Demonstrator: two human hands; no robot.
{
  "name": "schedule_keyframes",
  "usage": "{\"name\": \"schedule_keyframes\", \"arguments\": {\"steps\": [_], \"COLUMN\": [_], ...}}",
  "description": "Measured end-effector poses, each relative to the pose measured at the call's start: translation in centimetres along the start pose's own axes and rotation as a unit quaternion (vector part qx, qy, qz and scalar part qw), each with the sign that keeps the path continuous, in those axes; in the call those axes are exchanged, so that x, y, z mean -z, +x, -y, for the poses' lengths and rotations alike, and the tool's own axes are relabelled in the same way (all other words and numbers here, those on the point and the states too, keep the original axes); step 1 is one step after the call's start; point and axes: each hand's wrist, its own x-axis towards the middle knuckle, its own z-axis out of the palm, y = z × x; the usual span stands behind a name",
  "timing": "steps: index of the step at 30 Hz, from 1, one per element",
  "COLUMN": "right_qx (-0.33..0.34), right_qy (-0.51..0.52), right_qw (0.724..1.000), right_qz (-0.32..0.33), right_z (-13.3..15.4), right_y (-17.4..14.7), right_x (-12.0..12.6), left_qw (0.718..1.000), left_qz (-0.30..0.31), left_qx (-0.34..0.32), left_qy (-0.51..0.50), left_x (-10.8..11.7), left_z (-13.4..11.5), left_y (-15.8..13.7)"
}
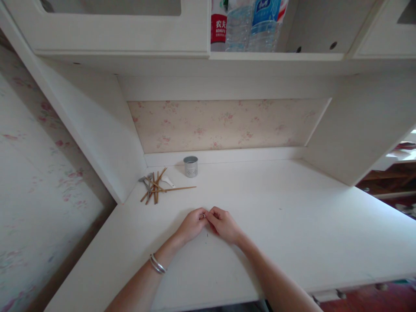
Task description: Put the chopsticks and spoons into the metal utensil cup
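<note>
My left hand (194, 223) and my right hand (224, 224) meet over the middle of the white desk (276, 234), fingertips touching. Both have their fingers curled closed. A ring shows at the left hand's fingers; whether anything small is pinched between the hands is hidden. Beyond them to the left lies a loose pile of wooden chopsticks (156, 190), one of them (182, 188) pointing right. Grey metal spoons or forks (147, 184) and a white spoon (167, 181) lie among the pile. Behind it stands a grey metal cup (190, 167) with small holes, upright.
A white hutch with side panels (97, 130) and a shelf frames the desk's back and sides. Plastic bottles (250, 30) stand on the shelf above. Floral wallpaper (221, 125) shows behind. Small dark specks lie near my hands.
</note>
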Motion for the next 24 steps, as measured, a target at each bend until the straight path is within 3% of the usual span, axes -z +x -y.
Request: {"name": "schedule_keyframes", "arguments": {"steps": [7, 9, 12, 15, 16, 19, 24], "right_qx": [-0.016, -0.021, -0.026, -0.02, -0.017, -0.018, -0.017], "right_qy": [0.001, 0.006, 0.005, -0.017, -0.024, -0.04, -0.06], "right_qw": [1.0, 1.0, 1.0, 0.999, 0.999, 0.999, 0.998], "right_qz": [0.001, 0.006, 0.017, 0.019, 0.018, 0.014, 0.01], "right_z": [0.2, 0.2, 0.1, -0.1, -0.1, -0.2, -0.1], "right_y": [-0.1, -0.1, 0.0, 0.1, 0.2, 0.2, 0.2], "right_x": [0.0, 0.1, 0.0, -0.2, -0.3, -0.4, -0.4], "left_qw": [1.0, 0.999, 0.98, 0.926, 0.899, 0.878, 0.856], "left_qz": [0.002, -0.03, -0.137, -0.206, -0.213, -0.217, -0.161], "left_qx": [-0.009, -0.005, 0.014, 0.008, 0.018, 0.056, 0.169], "left_qy": [0.004, 0.041, 0.144, 0.316, 0.382, 0.424, 0.461], "left_x": [0.0, 0.9, 4.4, 9.6, 11.4, 15.8, 18.6], "left_z": [-0.1, 0.0, -0.1, -0.6, -0.7, -0.3, 2.4], "left_y": [-0.1, 0.4, 2.1, 4.7, 5.7, 7.9, 9.3]}}
